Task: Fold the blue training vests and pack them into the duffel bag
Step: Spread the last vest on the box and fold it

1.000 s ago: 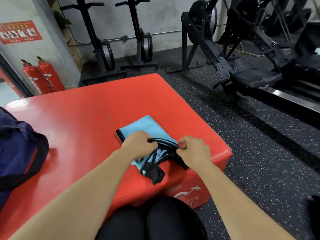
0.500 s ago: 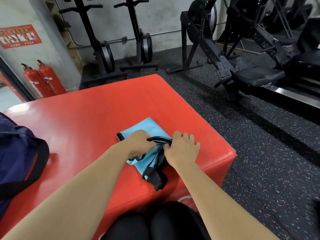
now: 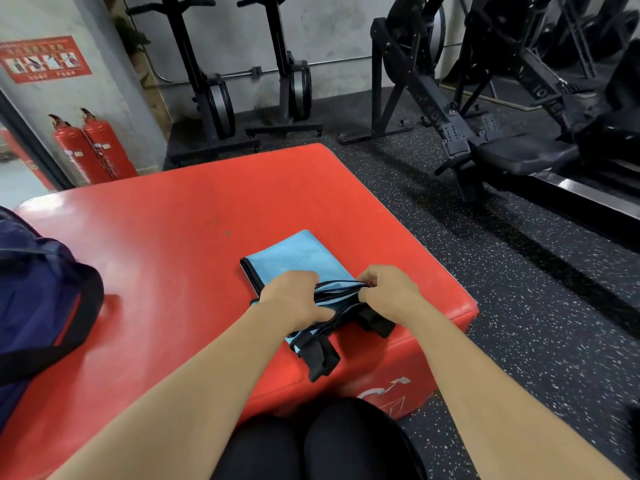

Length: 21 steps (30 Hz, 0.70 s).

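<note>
A light blue training vest (image 3: 294, 258) with black trim lies partly folded on the red padded box (image 3: 166, 244), near its front right corner. My left hand (image 3: 294, 299) grips the vest's near black-edged part from the left. My right hand (image 3: 388, 292) pinches the same edge from the right. Black straps (image 3: 320, 358) of the vest hang over the box's front edge. The navy duffel bag (image 3: 38, 299) with black straps sits at the left of the box, partly out of view.
Two red fire extinguishers (image 3: 93, 147) stand by the wall at back left. Black gym machines (image 3: 450, 109) fill the back and right on the speckled rubber floor (image 3: 519, 306). My knees (image 3: 311, 445) in black press against the box front.
My right hand, flat on the vest half a second ago, now pinches the black-trimmed edge further right. The vest's near end has spread wider between my hands.
</note>
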Available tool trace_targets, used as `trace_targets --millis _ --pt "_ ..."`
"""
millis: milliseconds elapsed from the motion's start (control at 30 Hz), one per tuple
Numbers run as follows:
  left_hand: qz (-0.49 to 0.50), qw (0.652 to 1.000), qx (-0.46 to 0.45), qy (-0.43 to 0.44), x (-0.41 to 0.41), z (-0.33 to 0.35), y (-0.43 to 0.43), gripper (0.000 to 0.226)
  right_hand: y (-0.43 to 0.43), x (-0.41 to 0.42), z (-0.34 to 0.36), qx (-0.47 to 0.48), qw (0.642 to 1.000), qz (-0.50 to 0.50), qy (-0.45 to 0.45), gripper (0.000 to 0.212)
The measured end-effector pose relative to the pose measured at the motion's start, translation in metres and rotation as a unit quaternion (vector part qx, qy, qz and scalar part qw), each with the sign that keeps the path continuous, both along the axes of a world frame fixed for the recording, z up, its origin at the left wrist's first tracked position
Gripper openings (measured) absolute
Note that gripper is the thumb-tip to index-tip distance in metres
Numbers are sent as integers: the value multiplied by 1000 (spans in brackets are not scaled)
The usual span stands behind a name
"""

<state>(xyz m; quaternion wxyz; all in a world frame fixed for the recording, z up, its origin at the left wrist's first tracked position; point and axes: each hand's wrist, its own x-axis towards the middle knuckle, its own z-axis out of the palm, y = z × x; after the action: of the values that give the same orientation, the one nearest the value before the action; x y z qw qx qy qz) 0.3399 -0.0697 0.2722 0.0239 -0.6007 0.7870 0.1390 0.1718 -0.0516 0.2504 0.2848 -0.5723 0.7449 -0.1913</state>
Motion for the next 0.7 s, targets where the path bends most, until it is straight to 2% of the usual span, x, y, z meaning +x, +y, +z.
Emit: trace_targets --millis 67,167,233,367,467,633,700 --pt "-4 1000 -4 5 0 -1 1 43 3 6 0 -17 998 0 59 14" --pt "-10 1000 -16 5 0 -4 3 48 9 23 -1 -50 984 -12 171 33" --pt "-11 1000 -17 4 0 -4 3 49 9 27 -2 -67 980 -26 184 33" --pt "-13 1000 -17 12 0 -4 3 48 7 14 2 -78 985 -23 155 24" --pt "-26 999 -23 14 1 -4 4 47 9 7 2 -94 987 14 127 21" --pt "-62 998 -4 18 5 0 6 33 16 -22 6 -90 994 62 -8 21" --pt "-85 996 -15 7 8 -4 12 31 21 -30 7 -87 993 84 8 26"
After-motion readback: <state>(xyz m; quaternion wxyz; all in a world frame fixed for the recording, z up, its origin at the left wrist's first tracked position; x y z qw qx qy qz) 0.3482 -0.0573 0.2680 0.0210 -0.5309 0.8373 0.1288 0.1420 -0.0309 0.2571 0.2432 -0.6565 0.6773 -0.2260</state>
